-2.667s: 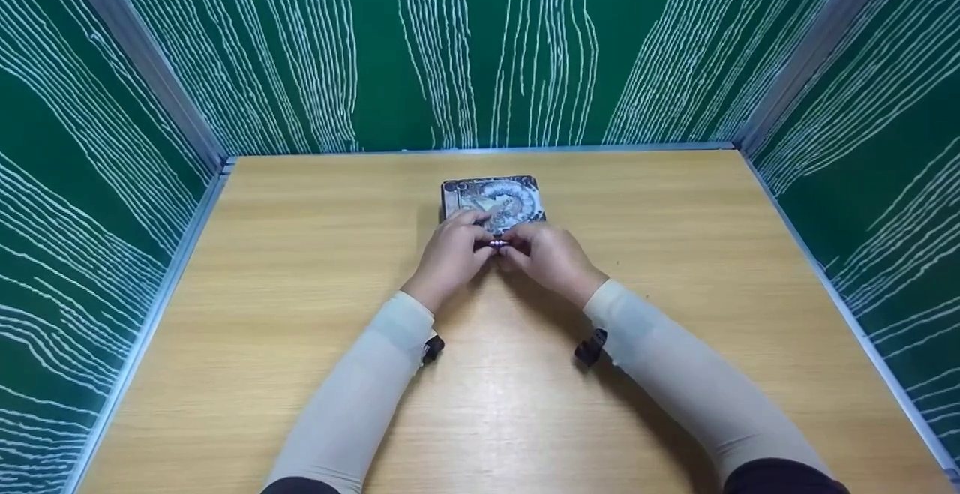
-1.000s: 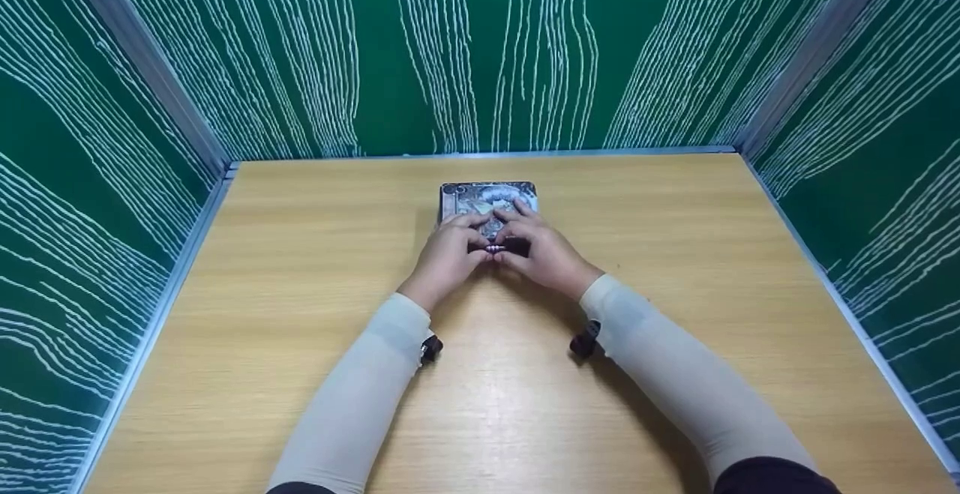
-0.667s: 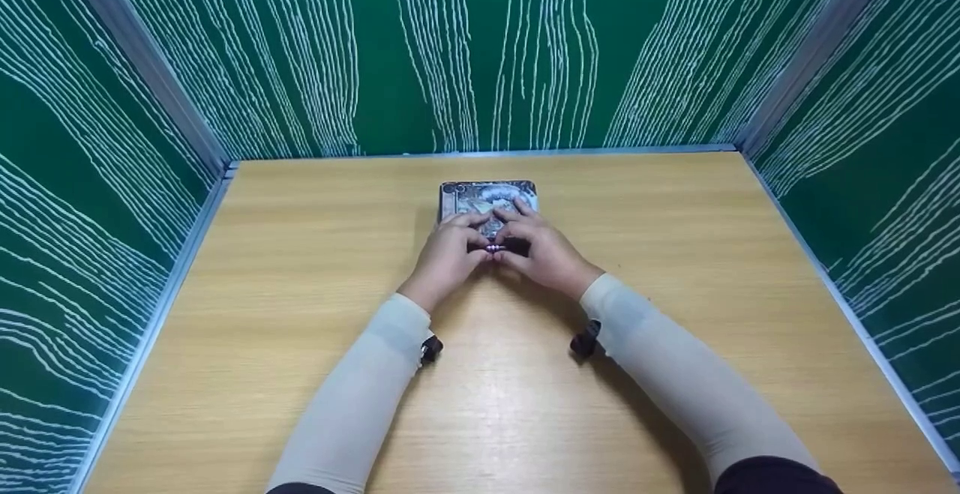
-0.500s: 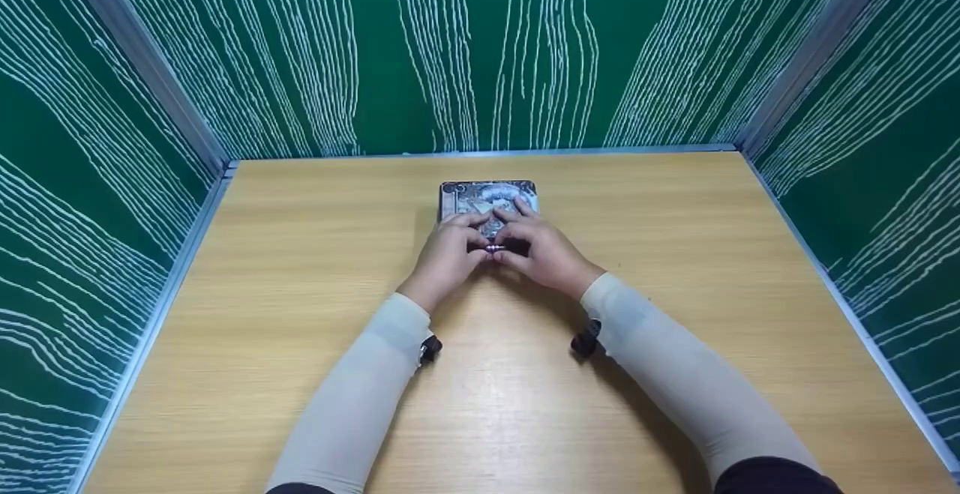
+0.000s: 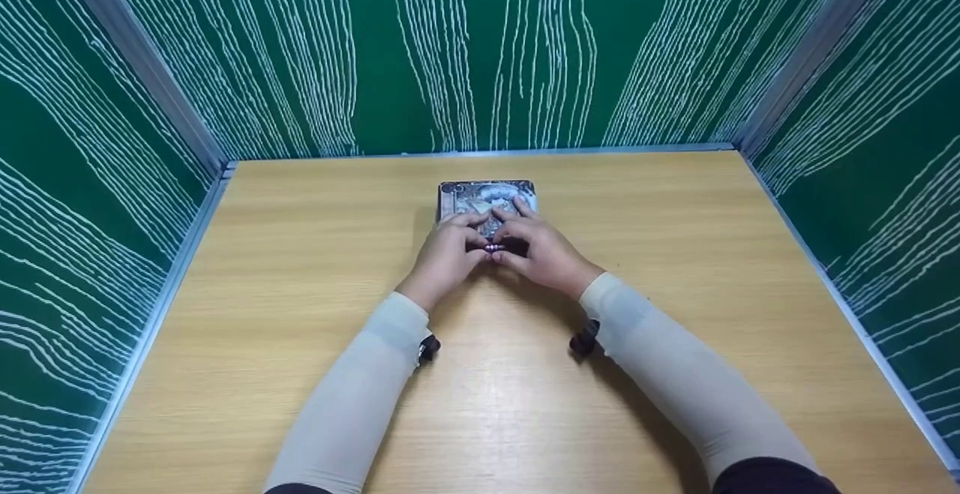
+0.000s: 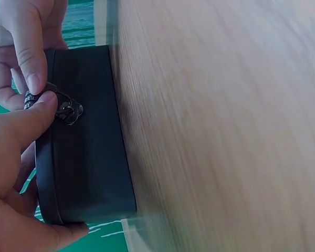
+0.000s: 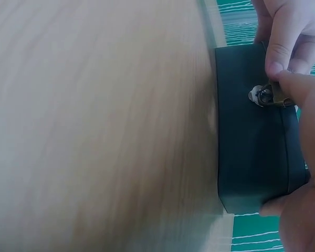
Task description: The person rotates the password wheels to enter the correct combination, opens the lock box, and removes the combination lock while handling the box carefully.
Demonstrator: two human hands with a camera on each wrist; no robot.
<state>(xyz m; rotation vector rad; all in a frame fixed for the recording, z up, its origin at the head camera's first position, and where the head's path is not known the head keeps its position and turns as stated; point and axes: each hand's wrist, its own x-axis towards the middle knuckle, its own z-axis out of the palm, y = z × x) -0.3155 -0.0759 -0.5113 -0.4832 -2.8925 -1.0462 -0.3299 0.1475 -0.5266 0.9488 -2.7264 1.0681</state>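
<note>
A dark box point(image 5: 484, 196) with a printed picture on its lid stands on the table, a metal latch point(image 6: 76, 111) on its near side. Through the latch hangs a small combination padlock point(image 5: 493, 248) with ridged dials. My left hand point(image 5: 448, 258) pinches the padlock's left end between thumb and index finger. From the other side my right hand point(image 5: 551, 254) pinches it with thumb and index finger, other fingers resting on the lid. In the left wrist view the dials point(image 6: 30, 100) are partly covered by fingertips; the numbers are unreadable. The padlock's shackle point(image 7: 281, 101) shows in the right wrist view.
The wooden table point(image 5: 495, 404) reaches to green panels point(image 5: 375, 52) with white wavy lines at the back and both sides. Metal frame edges point(image 5: 480, 154) border the tabletop. A small black camera point(image 5: 583, 340) sits on the right wrist, another point(image 5: 429, 348) on the left.
Since the earliest frame, my right hand's fingers have spread out onto the lid, and thumb and index finger have parted around the padlock. In the last second both hands have stayed nearly still.
</note>
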